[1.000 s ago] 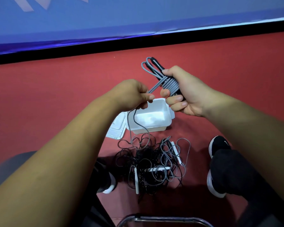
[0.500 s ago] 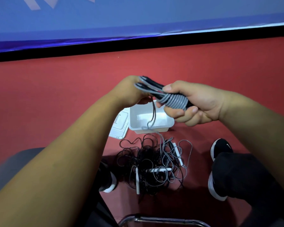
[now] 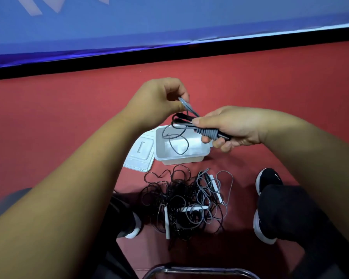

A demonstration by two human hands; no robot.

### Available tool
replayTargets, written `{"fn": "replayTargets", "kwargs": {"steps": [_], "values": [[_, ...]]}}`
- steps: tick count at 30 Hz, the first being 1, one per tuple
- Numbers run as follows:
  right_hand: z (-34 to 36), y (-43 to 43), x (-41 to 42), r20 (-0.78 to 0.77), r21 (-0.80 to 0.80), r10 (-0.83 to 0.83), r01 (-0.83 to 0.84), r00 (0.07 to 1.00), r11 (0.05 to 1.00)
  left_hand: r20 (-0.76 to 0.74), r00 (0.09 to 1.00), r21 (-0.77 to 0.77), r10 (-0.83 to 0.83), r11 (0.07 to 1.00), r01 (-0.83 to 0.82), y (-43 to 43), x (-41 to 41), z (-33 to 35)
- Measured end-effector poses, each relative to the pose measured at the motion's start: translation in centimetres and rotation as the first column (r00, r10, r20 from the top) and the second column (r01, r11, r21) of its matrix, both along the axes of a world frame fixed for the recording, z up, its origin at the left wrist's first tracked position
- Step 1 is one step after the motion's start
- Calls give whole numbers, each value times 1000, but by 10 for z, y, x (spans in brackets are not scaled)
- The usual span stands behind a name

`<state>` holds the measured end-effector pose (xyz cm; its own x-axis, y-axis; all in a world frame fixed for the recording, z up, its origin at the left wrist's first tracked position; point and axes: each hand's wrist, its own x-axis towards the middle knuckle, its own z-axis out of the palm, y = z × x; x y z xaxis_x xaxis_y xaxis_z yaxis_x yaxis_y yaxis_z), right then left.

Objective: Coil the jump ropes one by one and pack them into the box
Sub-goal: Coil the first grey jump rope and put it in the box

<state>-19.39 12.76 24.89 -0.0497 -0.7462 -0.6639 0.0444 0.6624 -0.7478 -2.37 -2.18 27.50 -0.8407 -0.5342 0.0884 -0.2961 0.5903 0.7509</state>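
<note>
My right hand point(image 3: 232, 126) grips a grey jump rope bundle point(image 3: 207, 132), its cord wound several times around the black handles. My left hand point(image 3: 157, 99) pinches the rope's looped end up and to the left of the bundle. A loose tail of cord point(image 3: 176, 146) hangs from the bundle into the white plastic box point(image 3: 181, 158), which stands open on the red floor just below both hands. A tangled pile of black and grey jump ropes point(image 3: 185, 204) with white handles lies on the floor in front of the box, between my feet.
The box's white lid point(image 3: 139, 156) lies flat to the left of it. My black shoes point(image 3: 267, 180) and legs flank the pile. A metal chair bar point(image 3: 199, 270) crosses the bottom edge. A blue wall with a black baseboard point(image 3: 169, 55) runs along the far side.
The head view has shifted down. My right hand tipped the bundle flatter and lower over the box. My left hand moved up and now pinches the rope's loop; the tail now hangs into the box.
</note>
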Motion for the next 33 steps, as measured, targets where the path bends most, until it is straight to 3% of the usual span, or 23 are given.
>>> {"fn": "replayTargets", "kwargs": {"steps": [3, 6, 10, 14, 19, 22, 27, 29, 33], "values": [[-6, -5, -2, -121, -57, -118, 112, 986, 992, 106, 992, -329, -74, 939, 105, -8, 3, -3], [-8, -7, -4, -128, -89, -225, 215, 966, 973, 187, 979, -370, -76, 918, 142, -8, 4, -8], [-5, -10, 2, -69, -88, -322, 316, 944, 945, 267, 964, -279, 12, 958, 65, -2, 1, -17], [-3, -12, 7, 107, -64, -418, 426, 902, 902, 316, 948, -58, 24, 998, -6, 11, -3, -21], [-2, -12, 8, 193, -65, -412, 430, 891, 900, 316, 949, 120, 19, 991, -59, 23, -8, -21], [0, -12, 7, 195, -81, -433, 454, 880, 887, 286, 958, 162, -4, 986, -44, 22, -11, -21], [5, -12, -1, 224, -66, -491, 515, 842, 854, 107, 994, 411, -2, 911, -42, 19, -11, -15], [7, -11, -3, 234, -62, -489, 515, 840, 855, 65, 998, 419, -13, 908, -16, 17, -9, -15], [10, -11, -2, 267, -63, -453, 485, 850, 873, 146, 989, 291, -24, 957, -19, 10, -5, -19]]}}
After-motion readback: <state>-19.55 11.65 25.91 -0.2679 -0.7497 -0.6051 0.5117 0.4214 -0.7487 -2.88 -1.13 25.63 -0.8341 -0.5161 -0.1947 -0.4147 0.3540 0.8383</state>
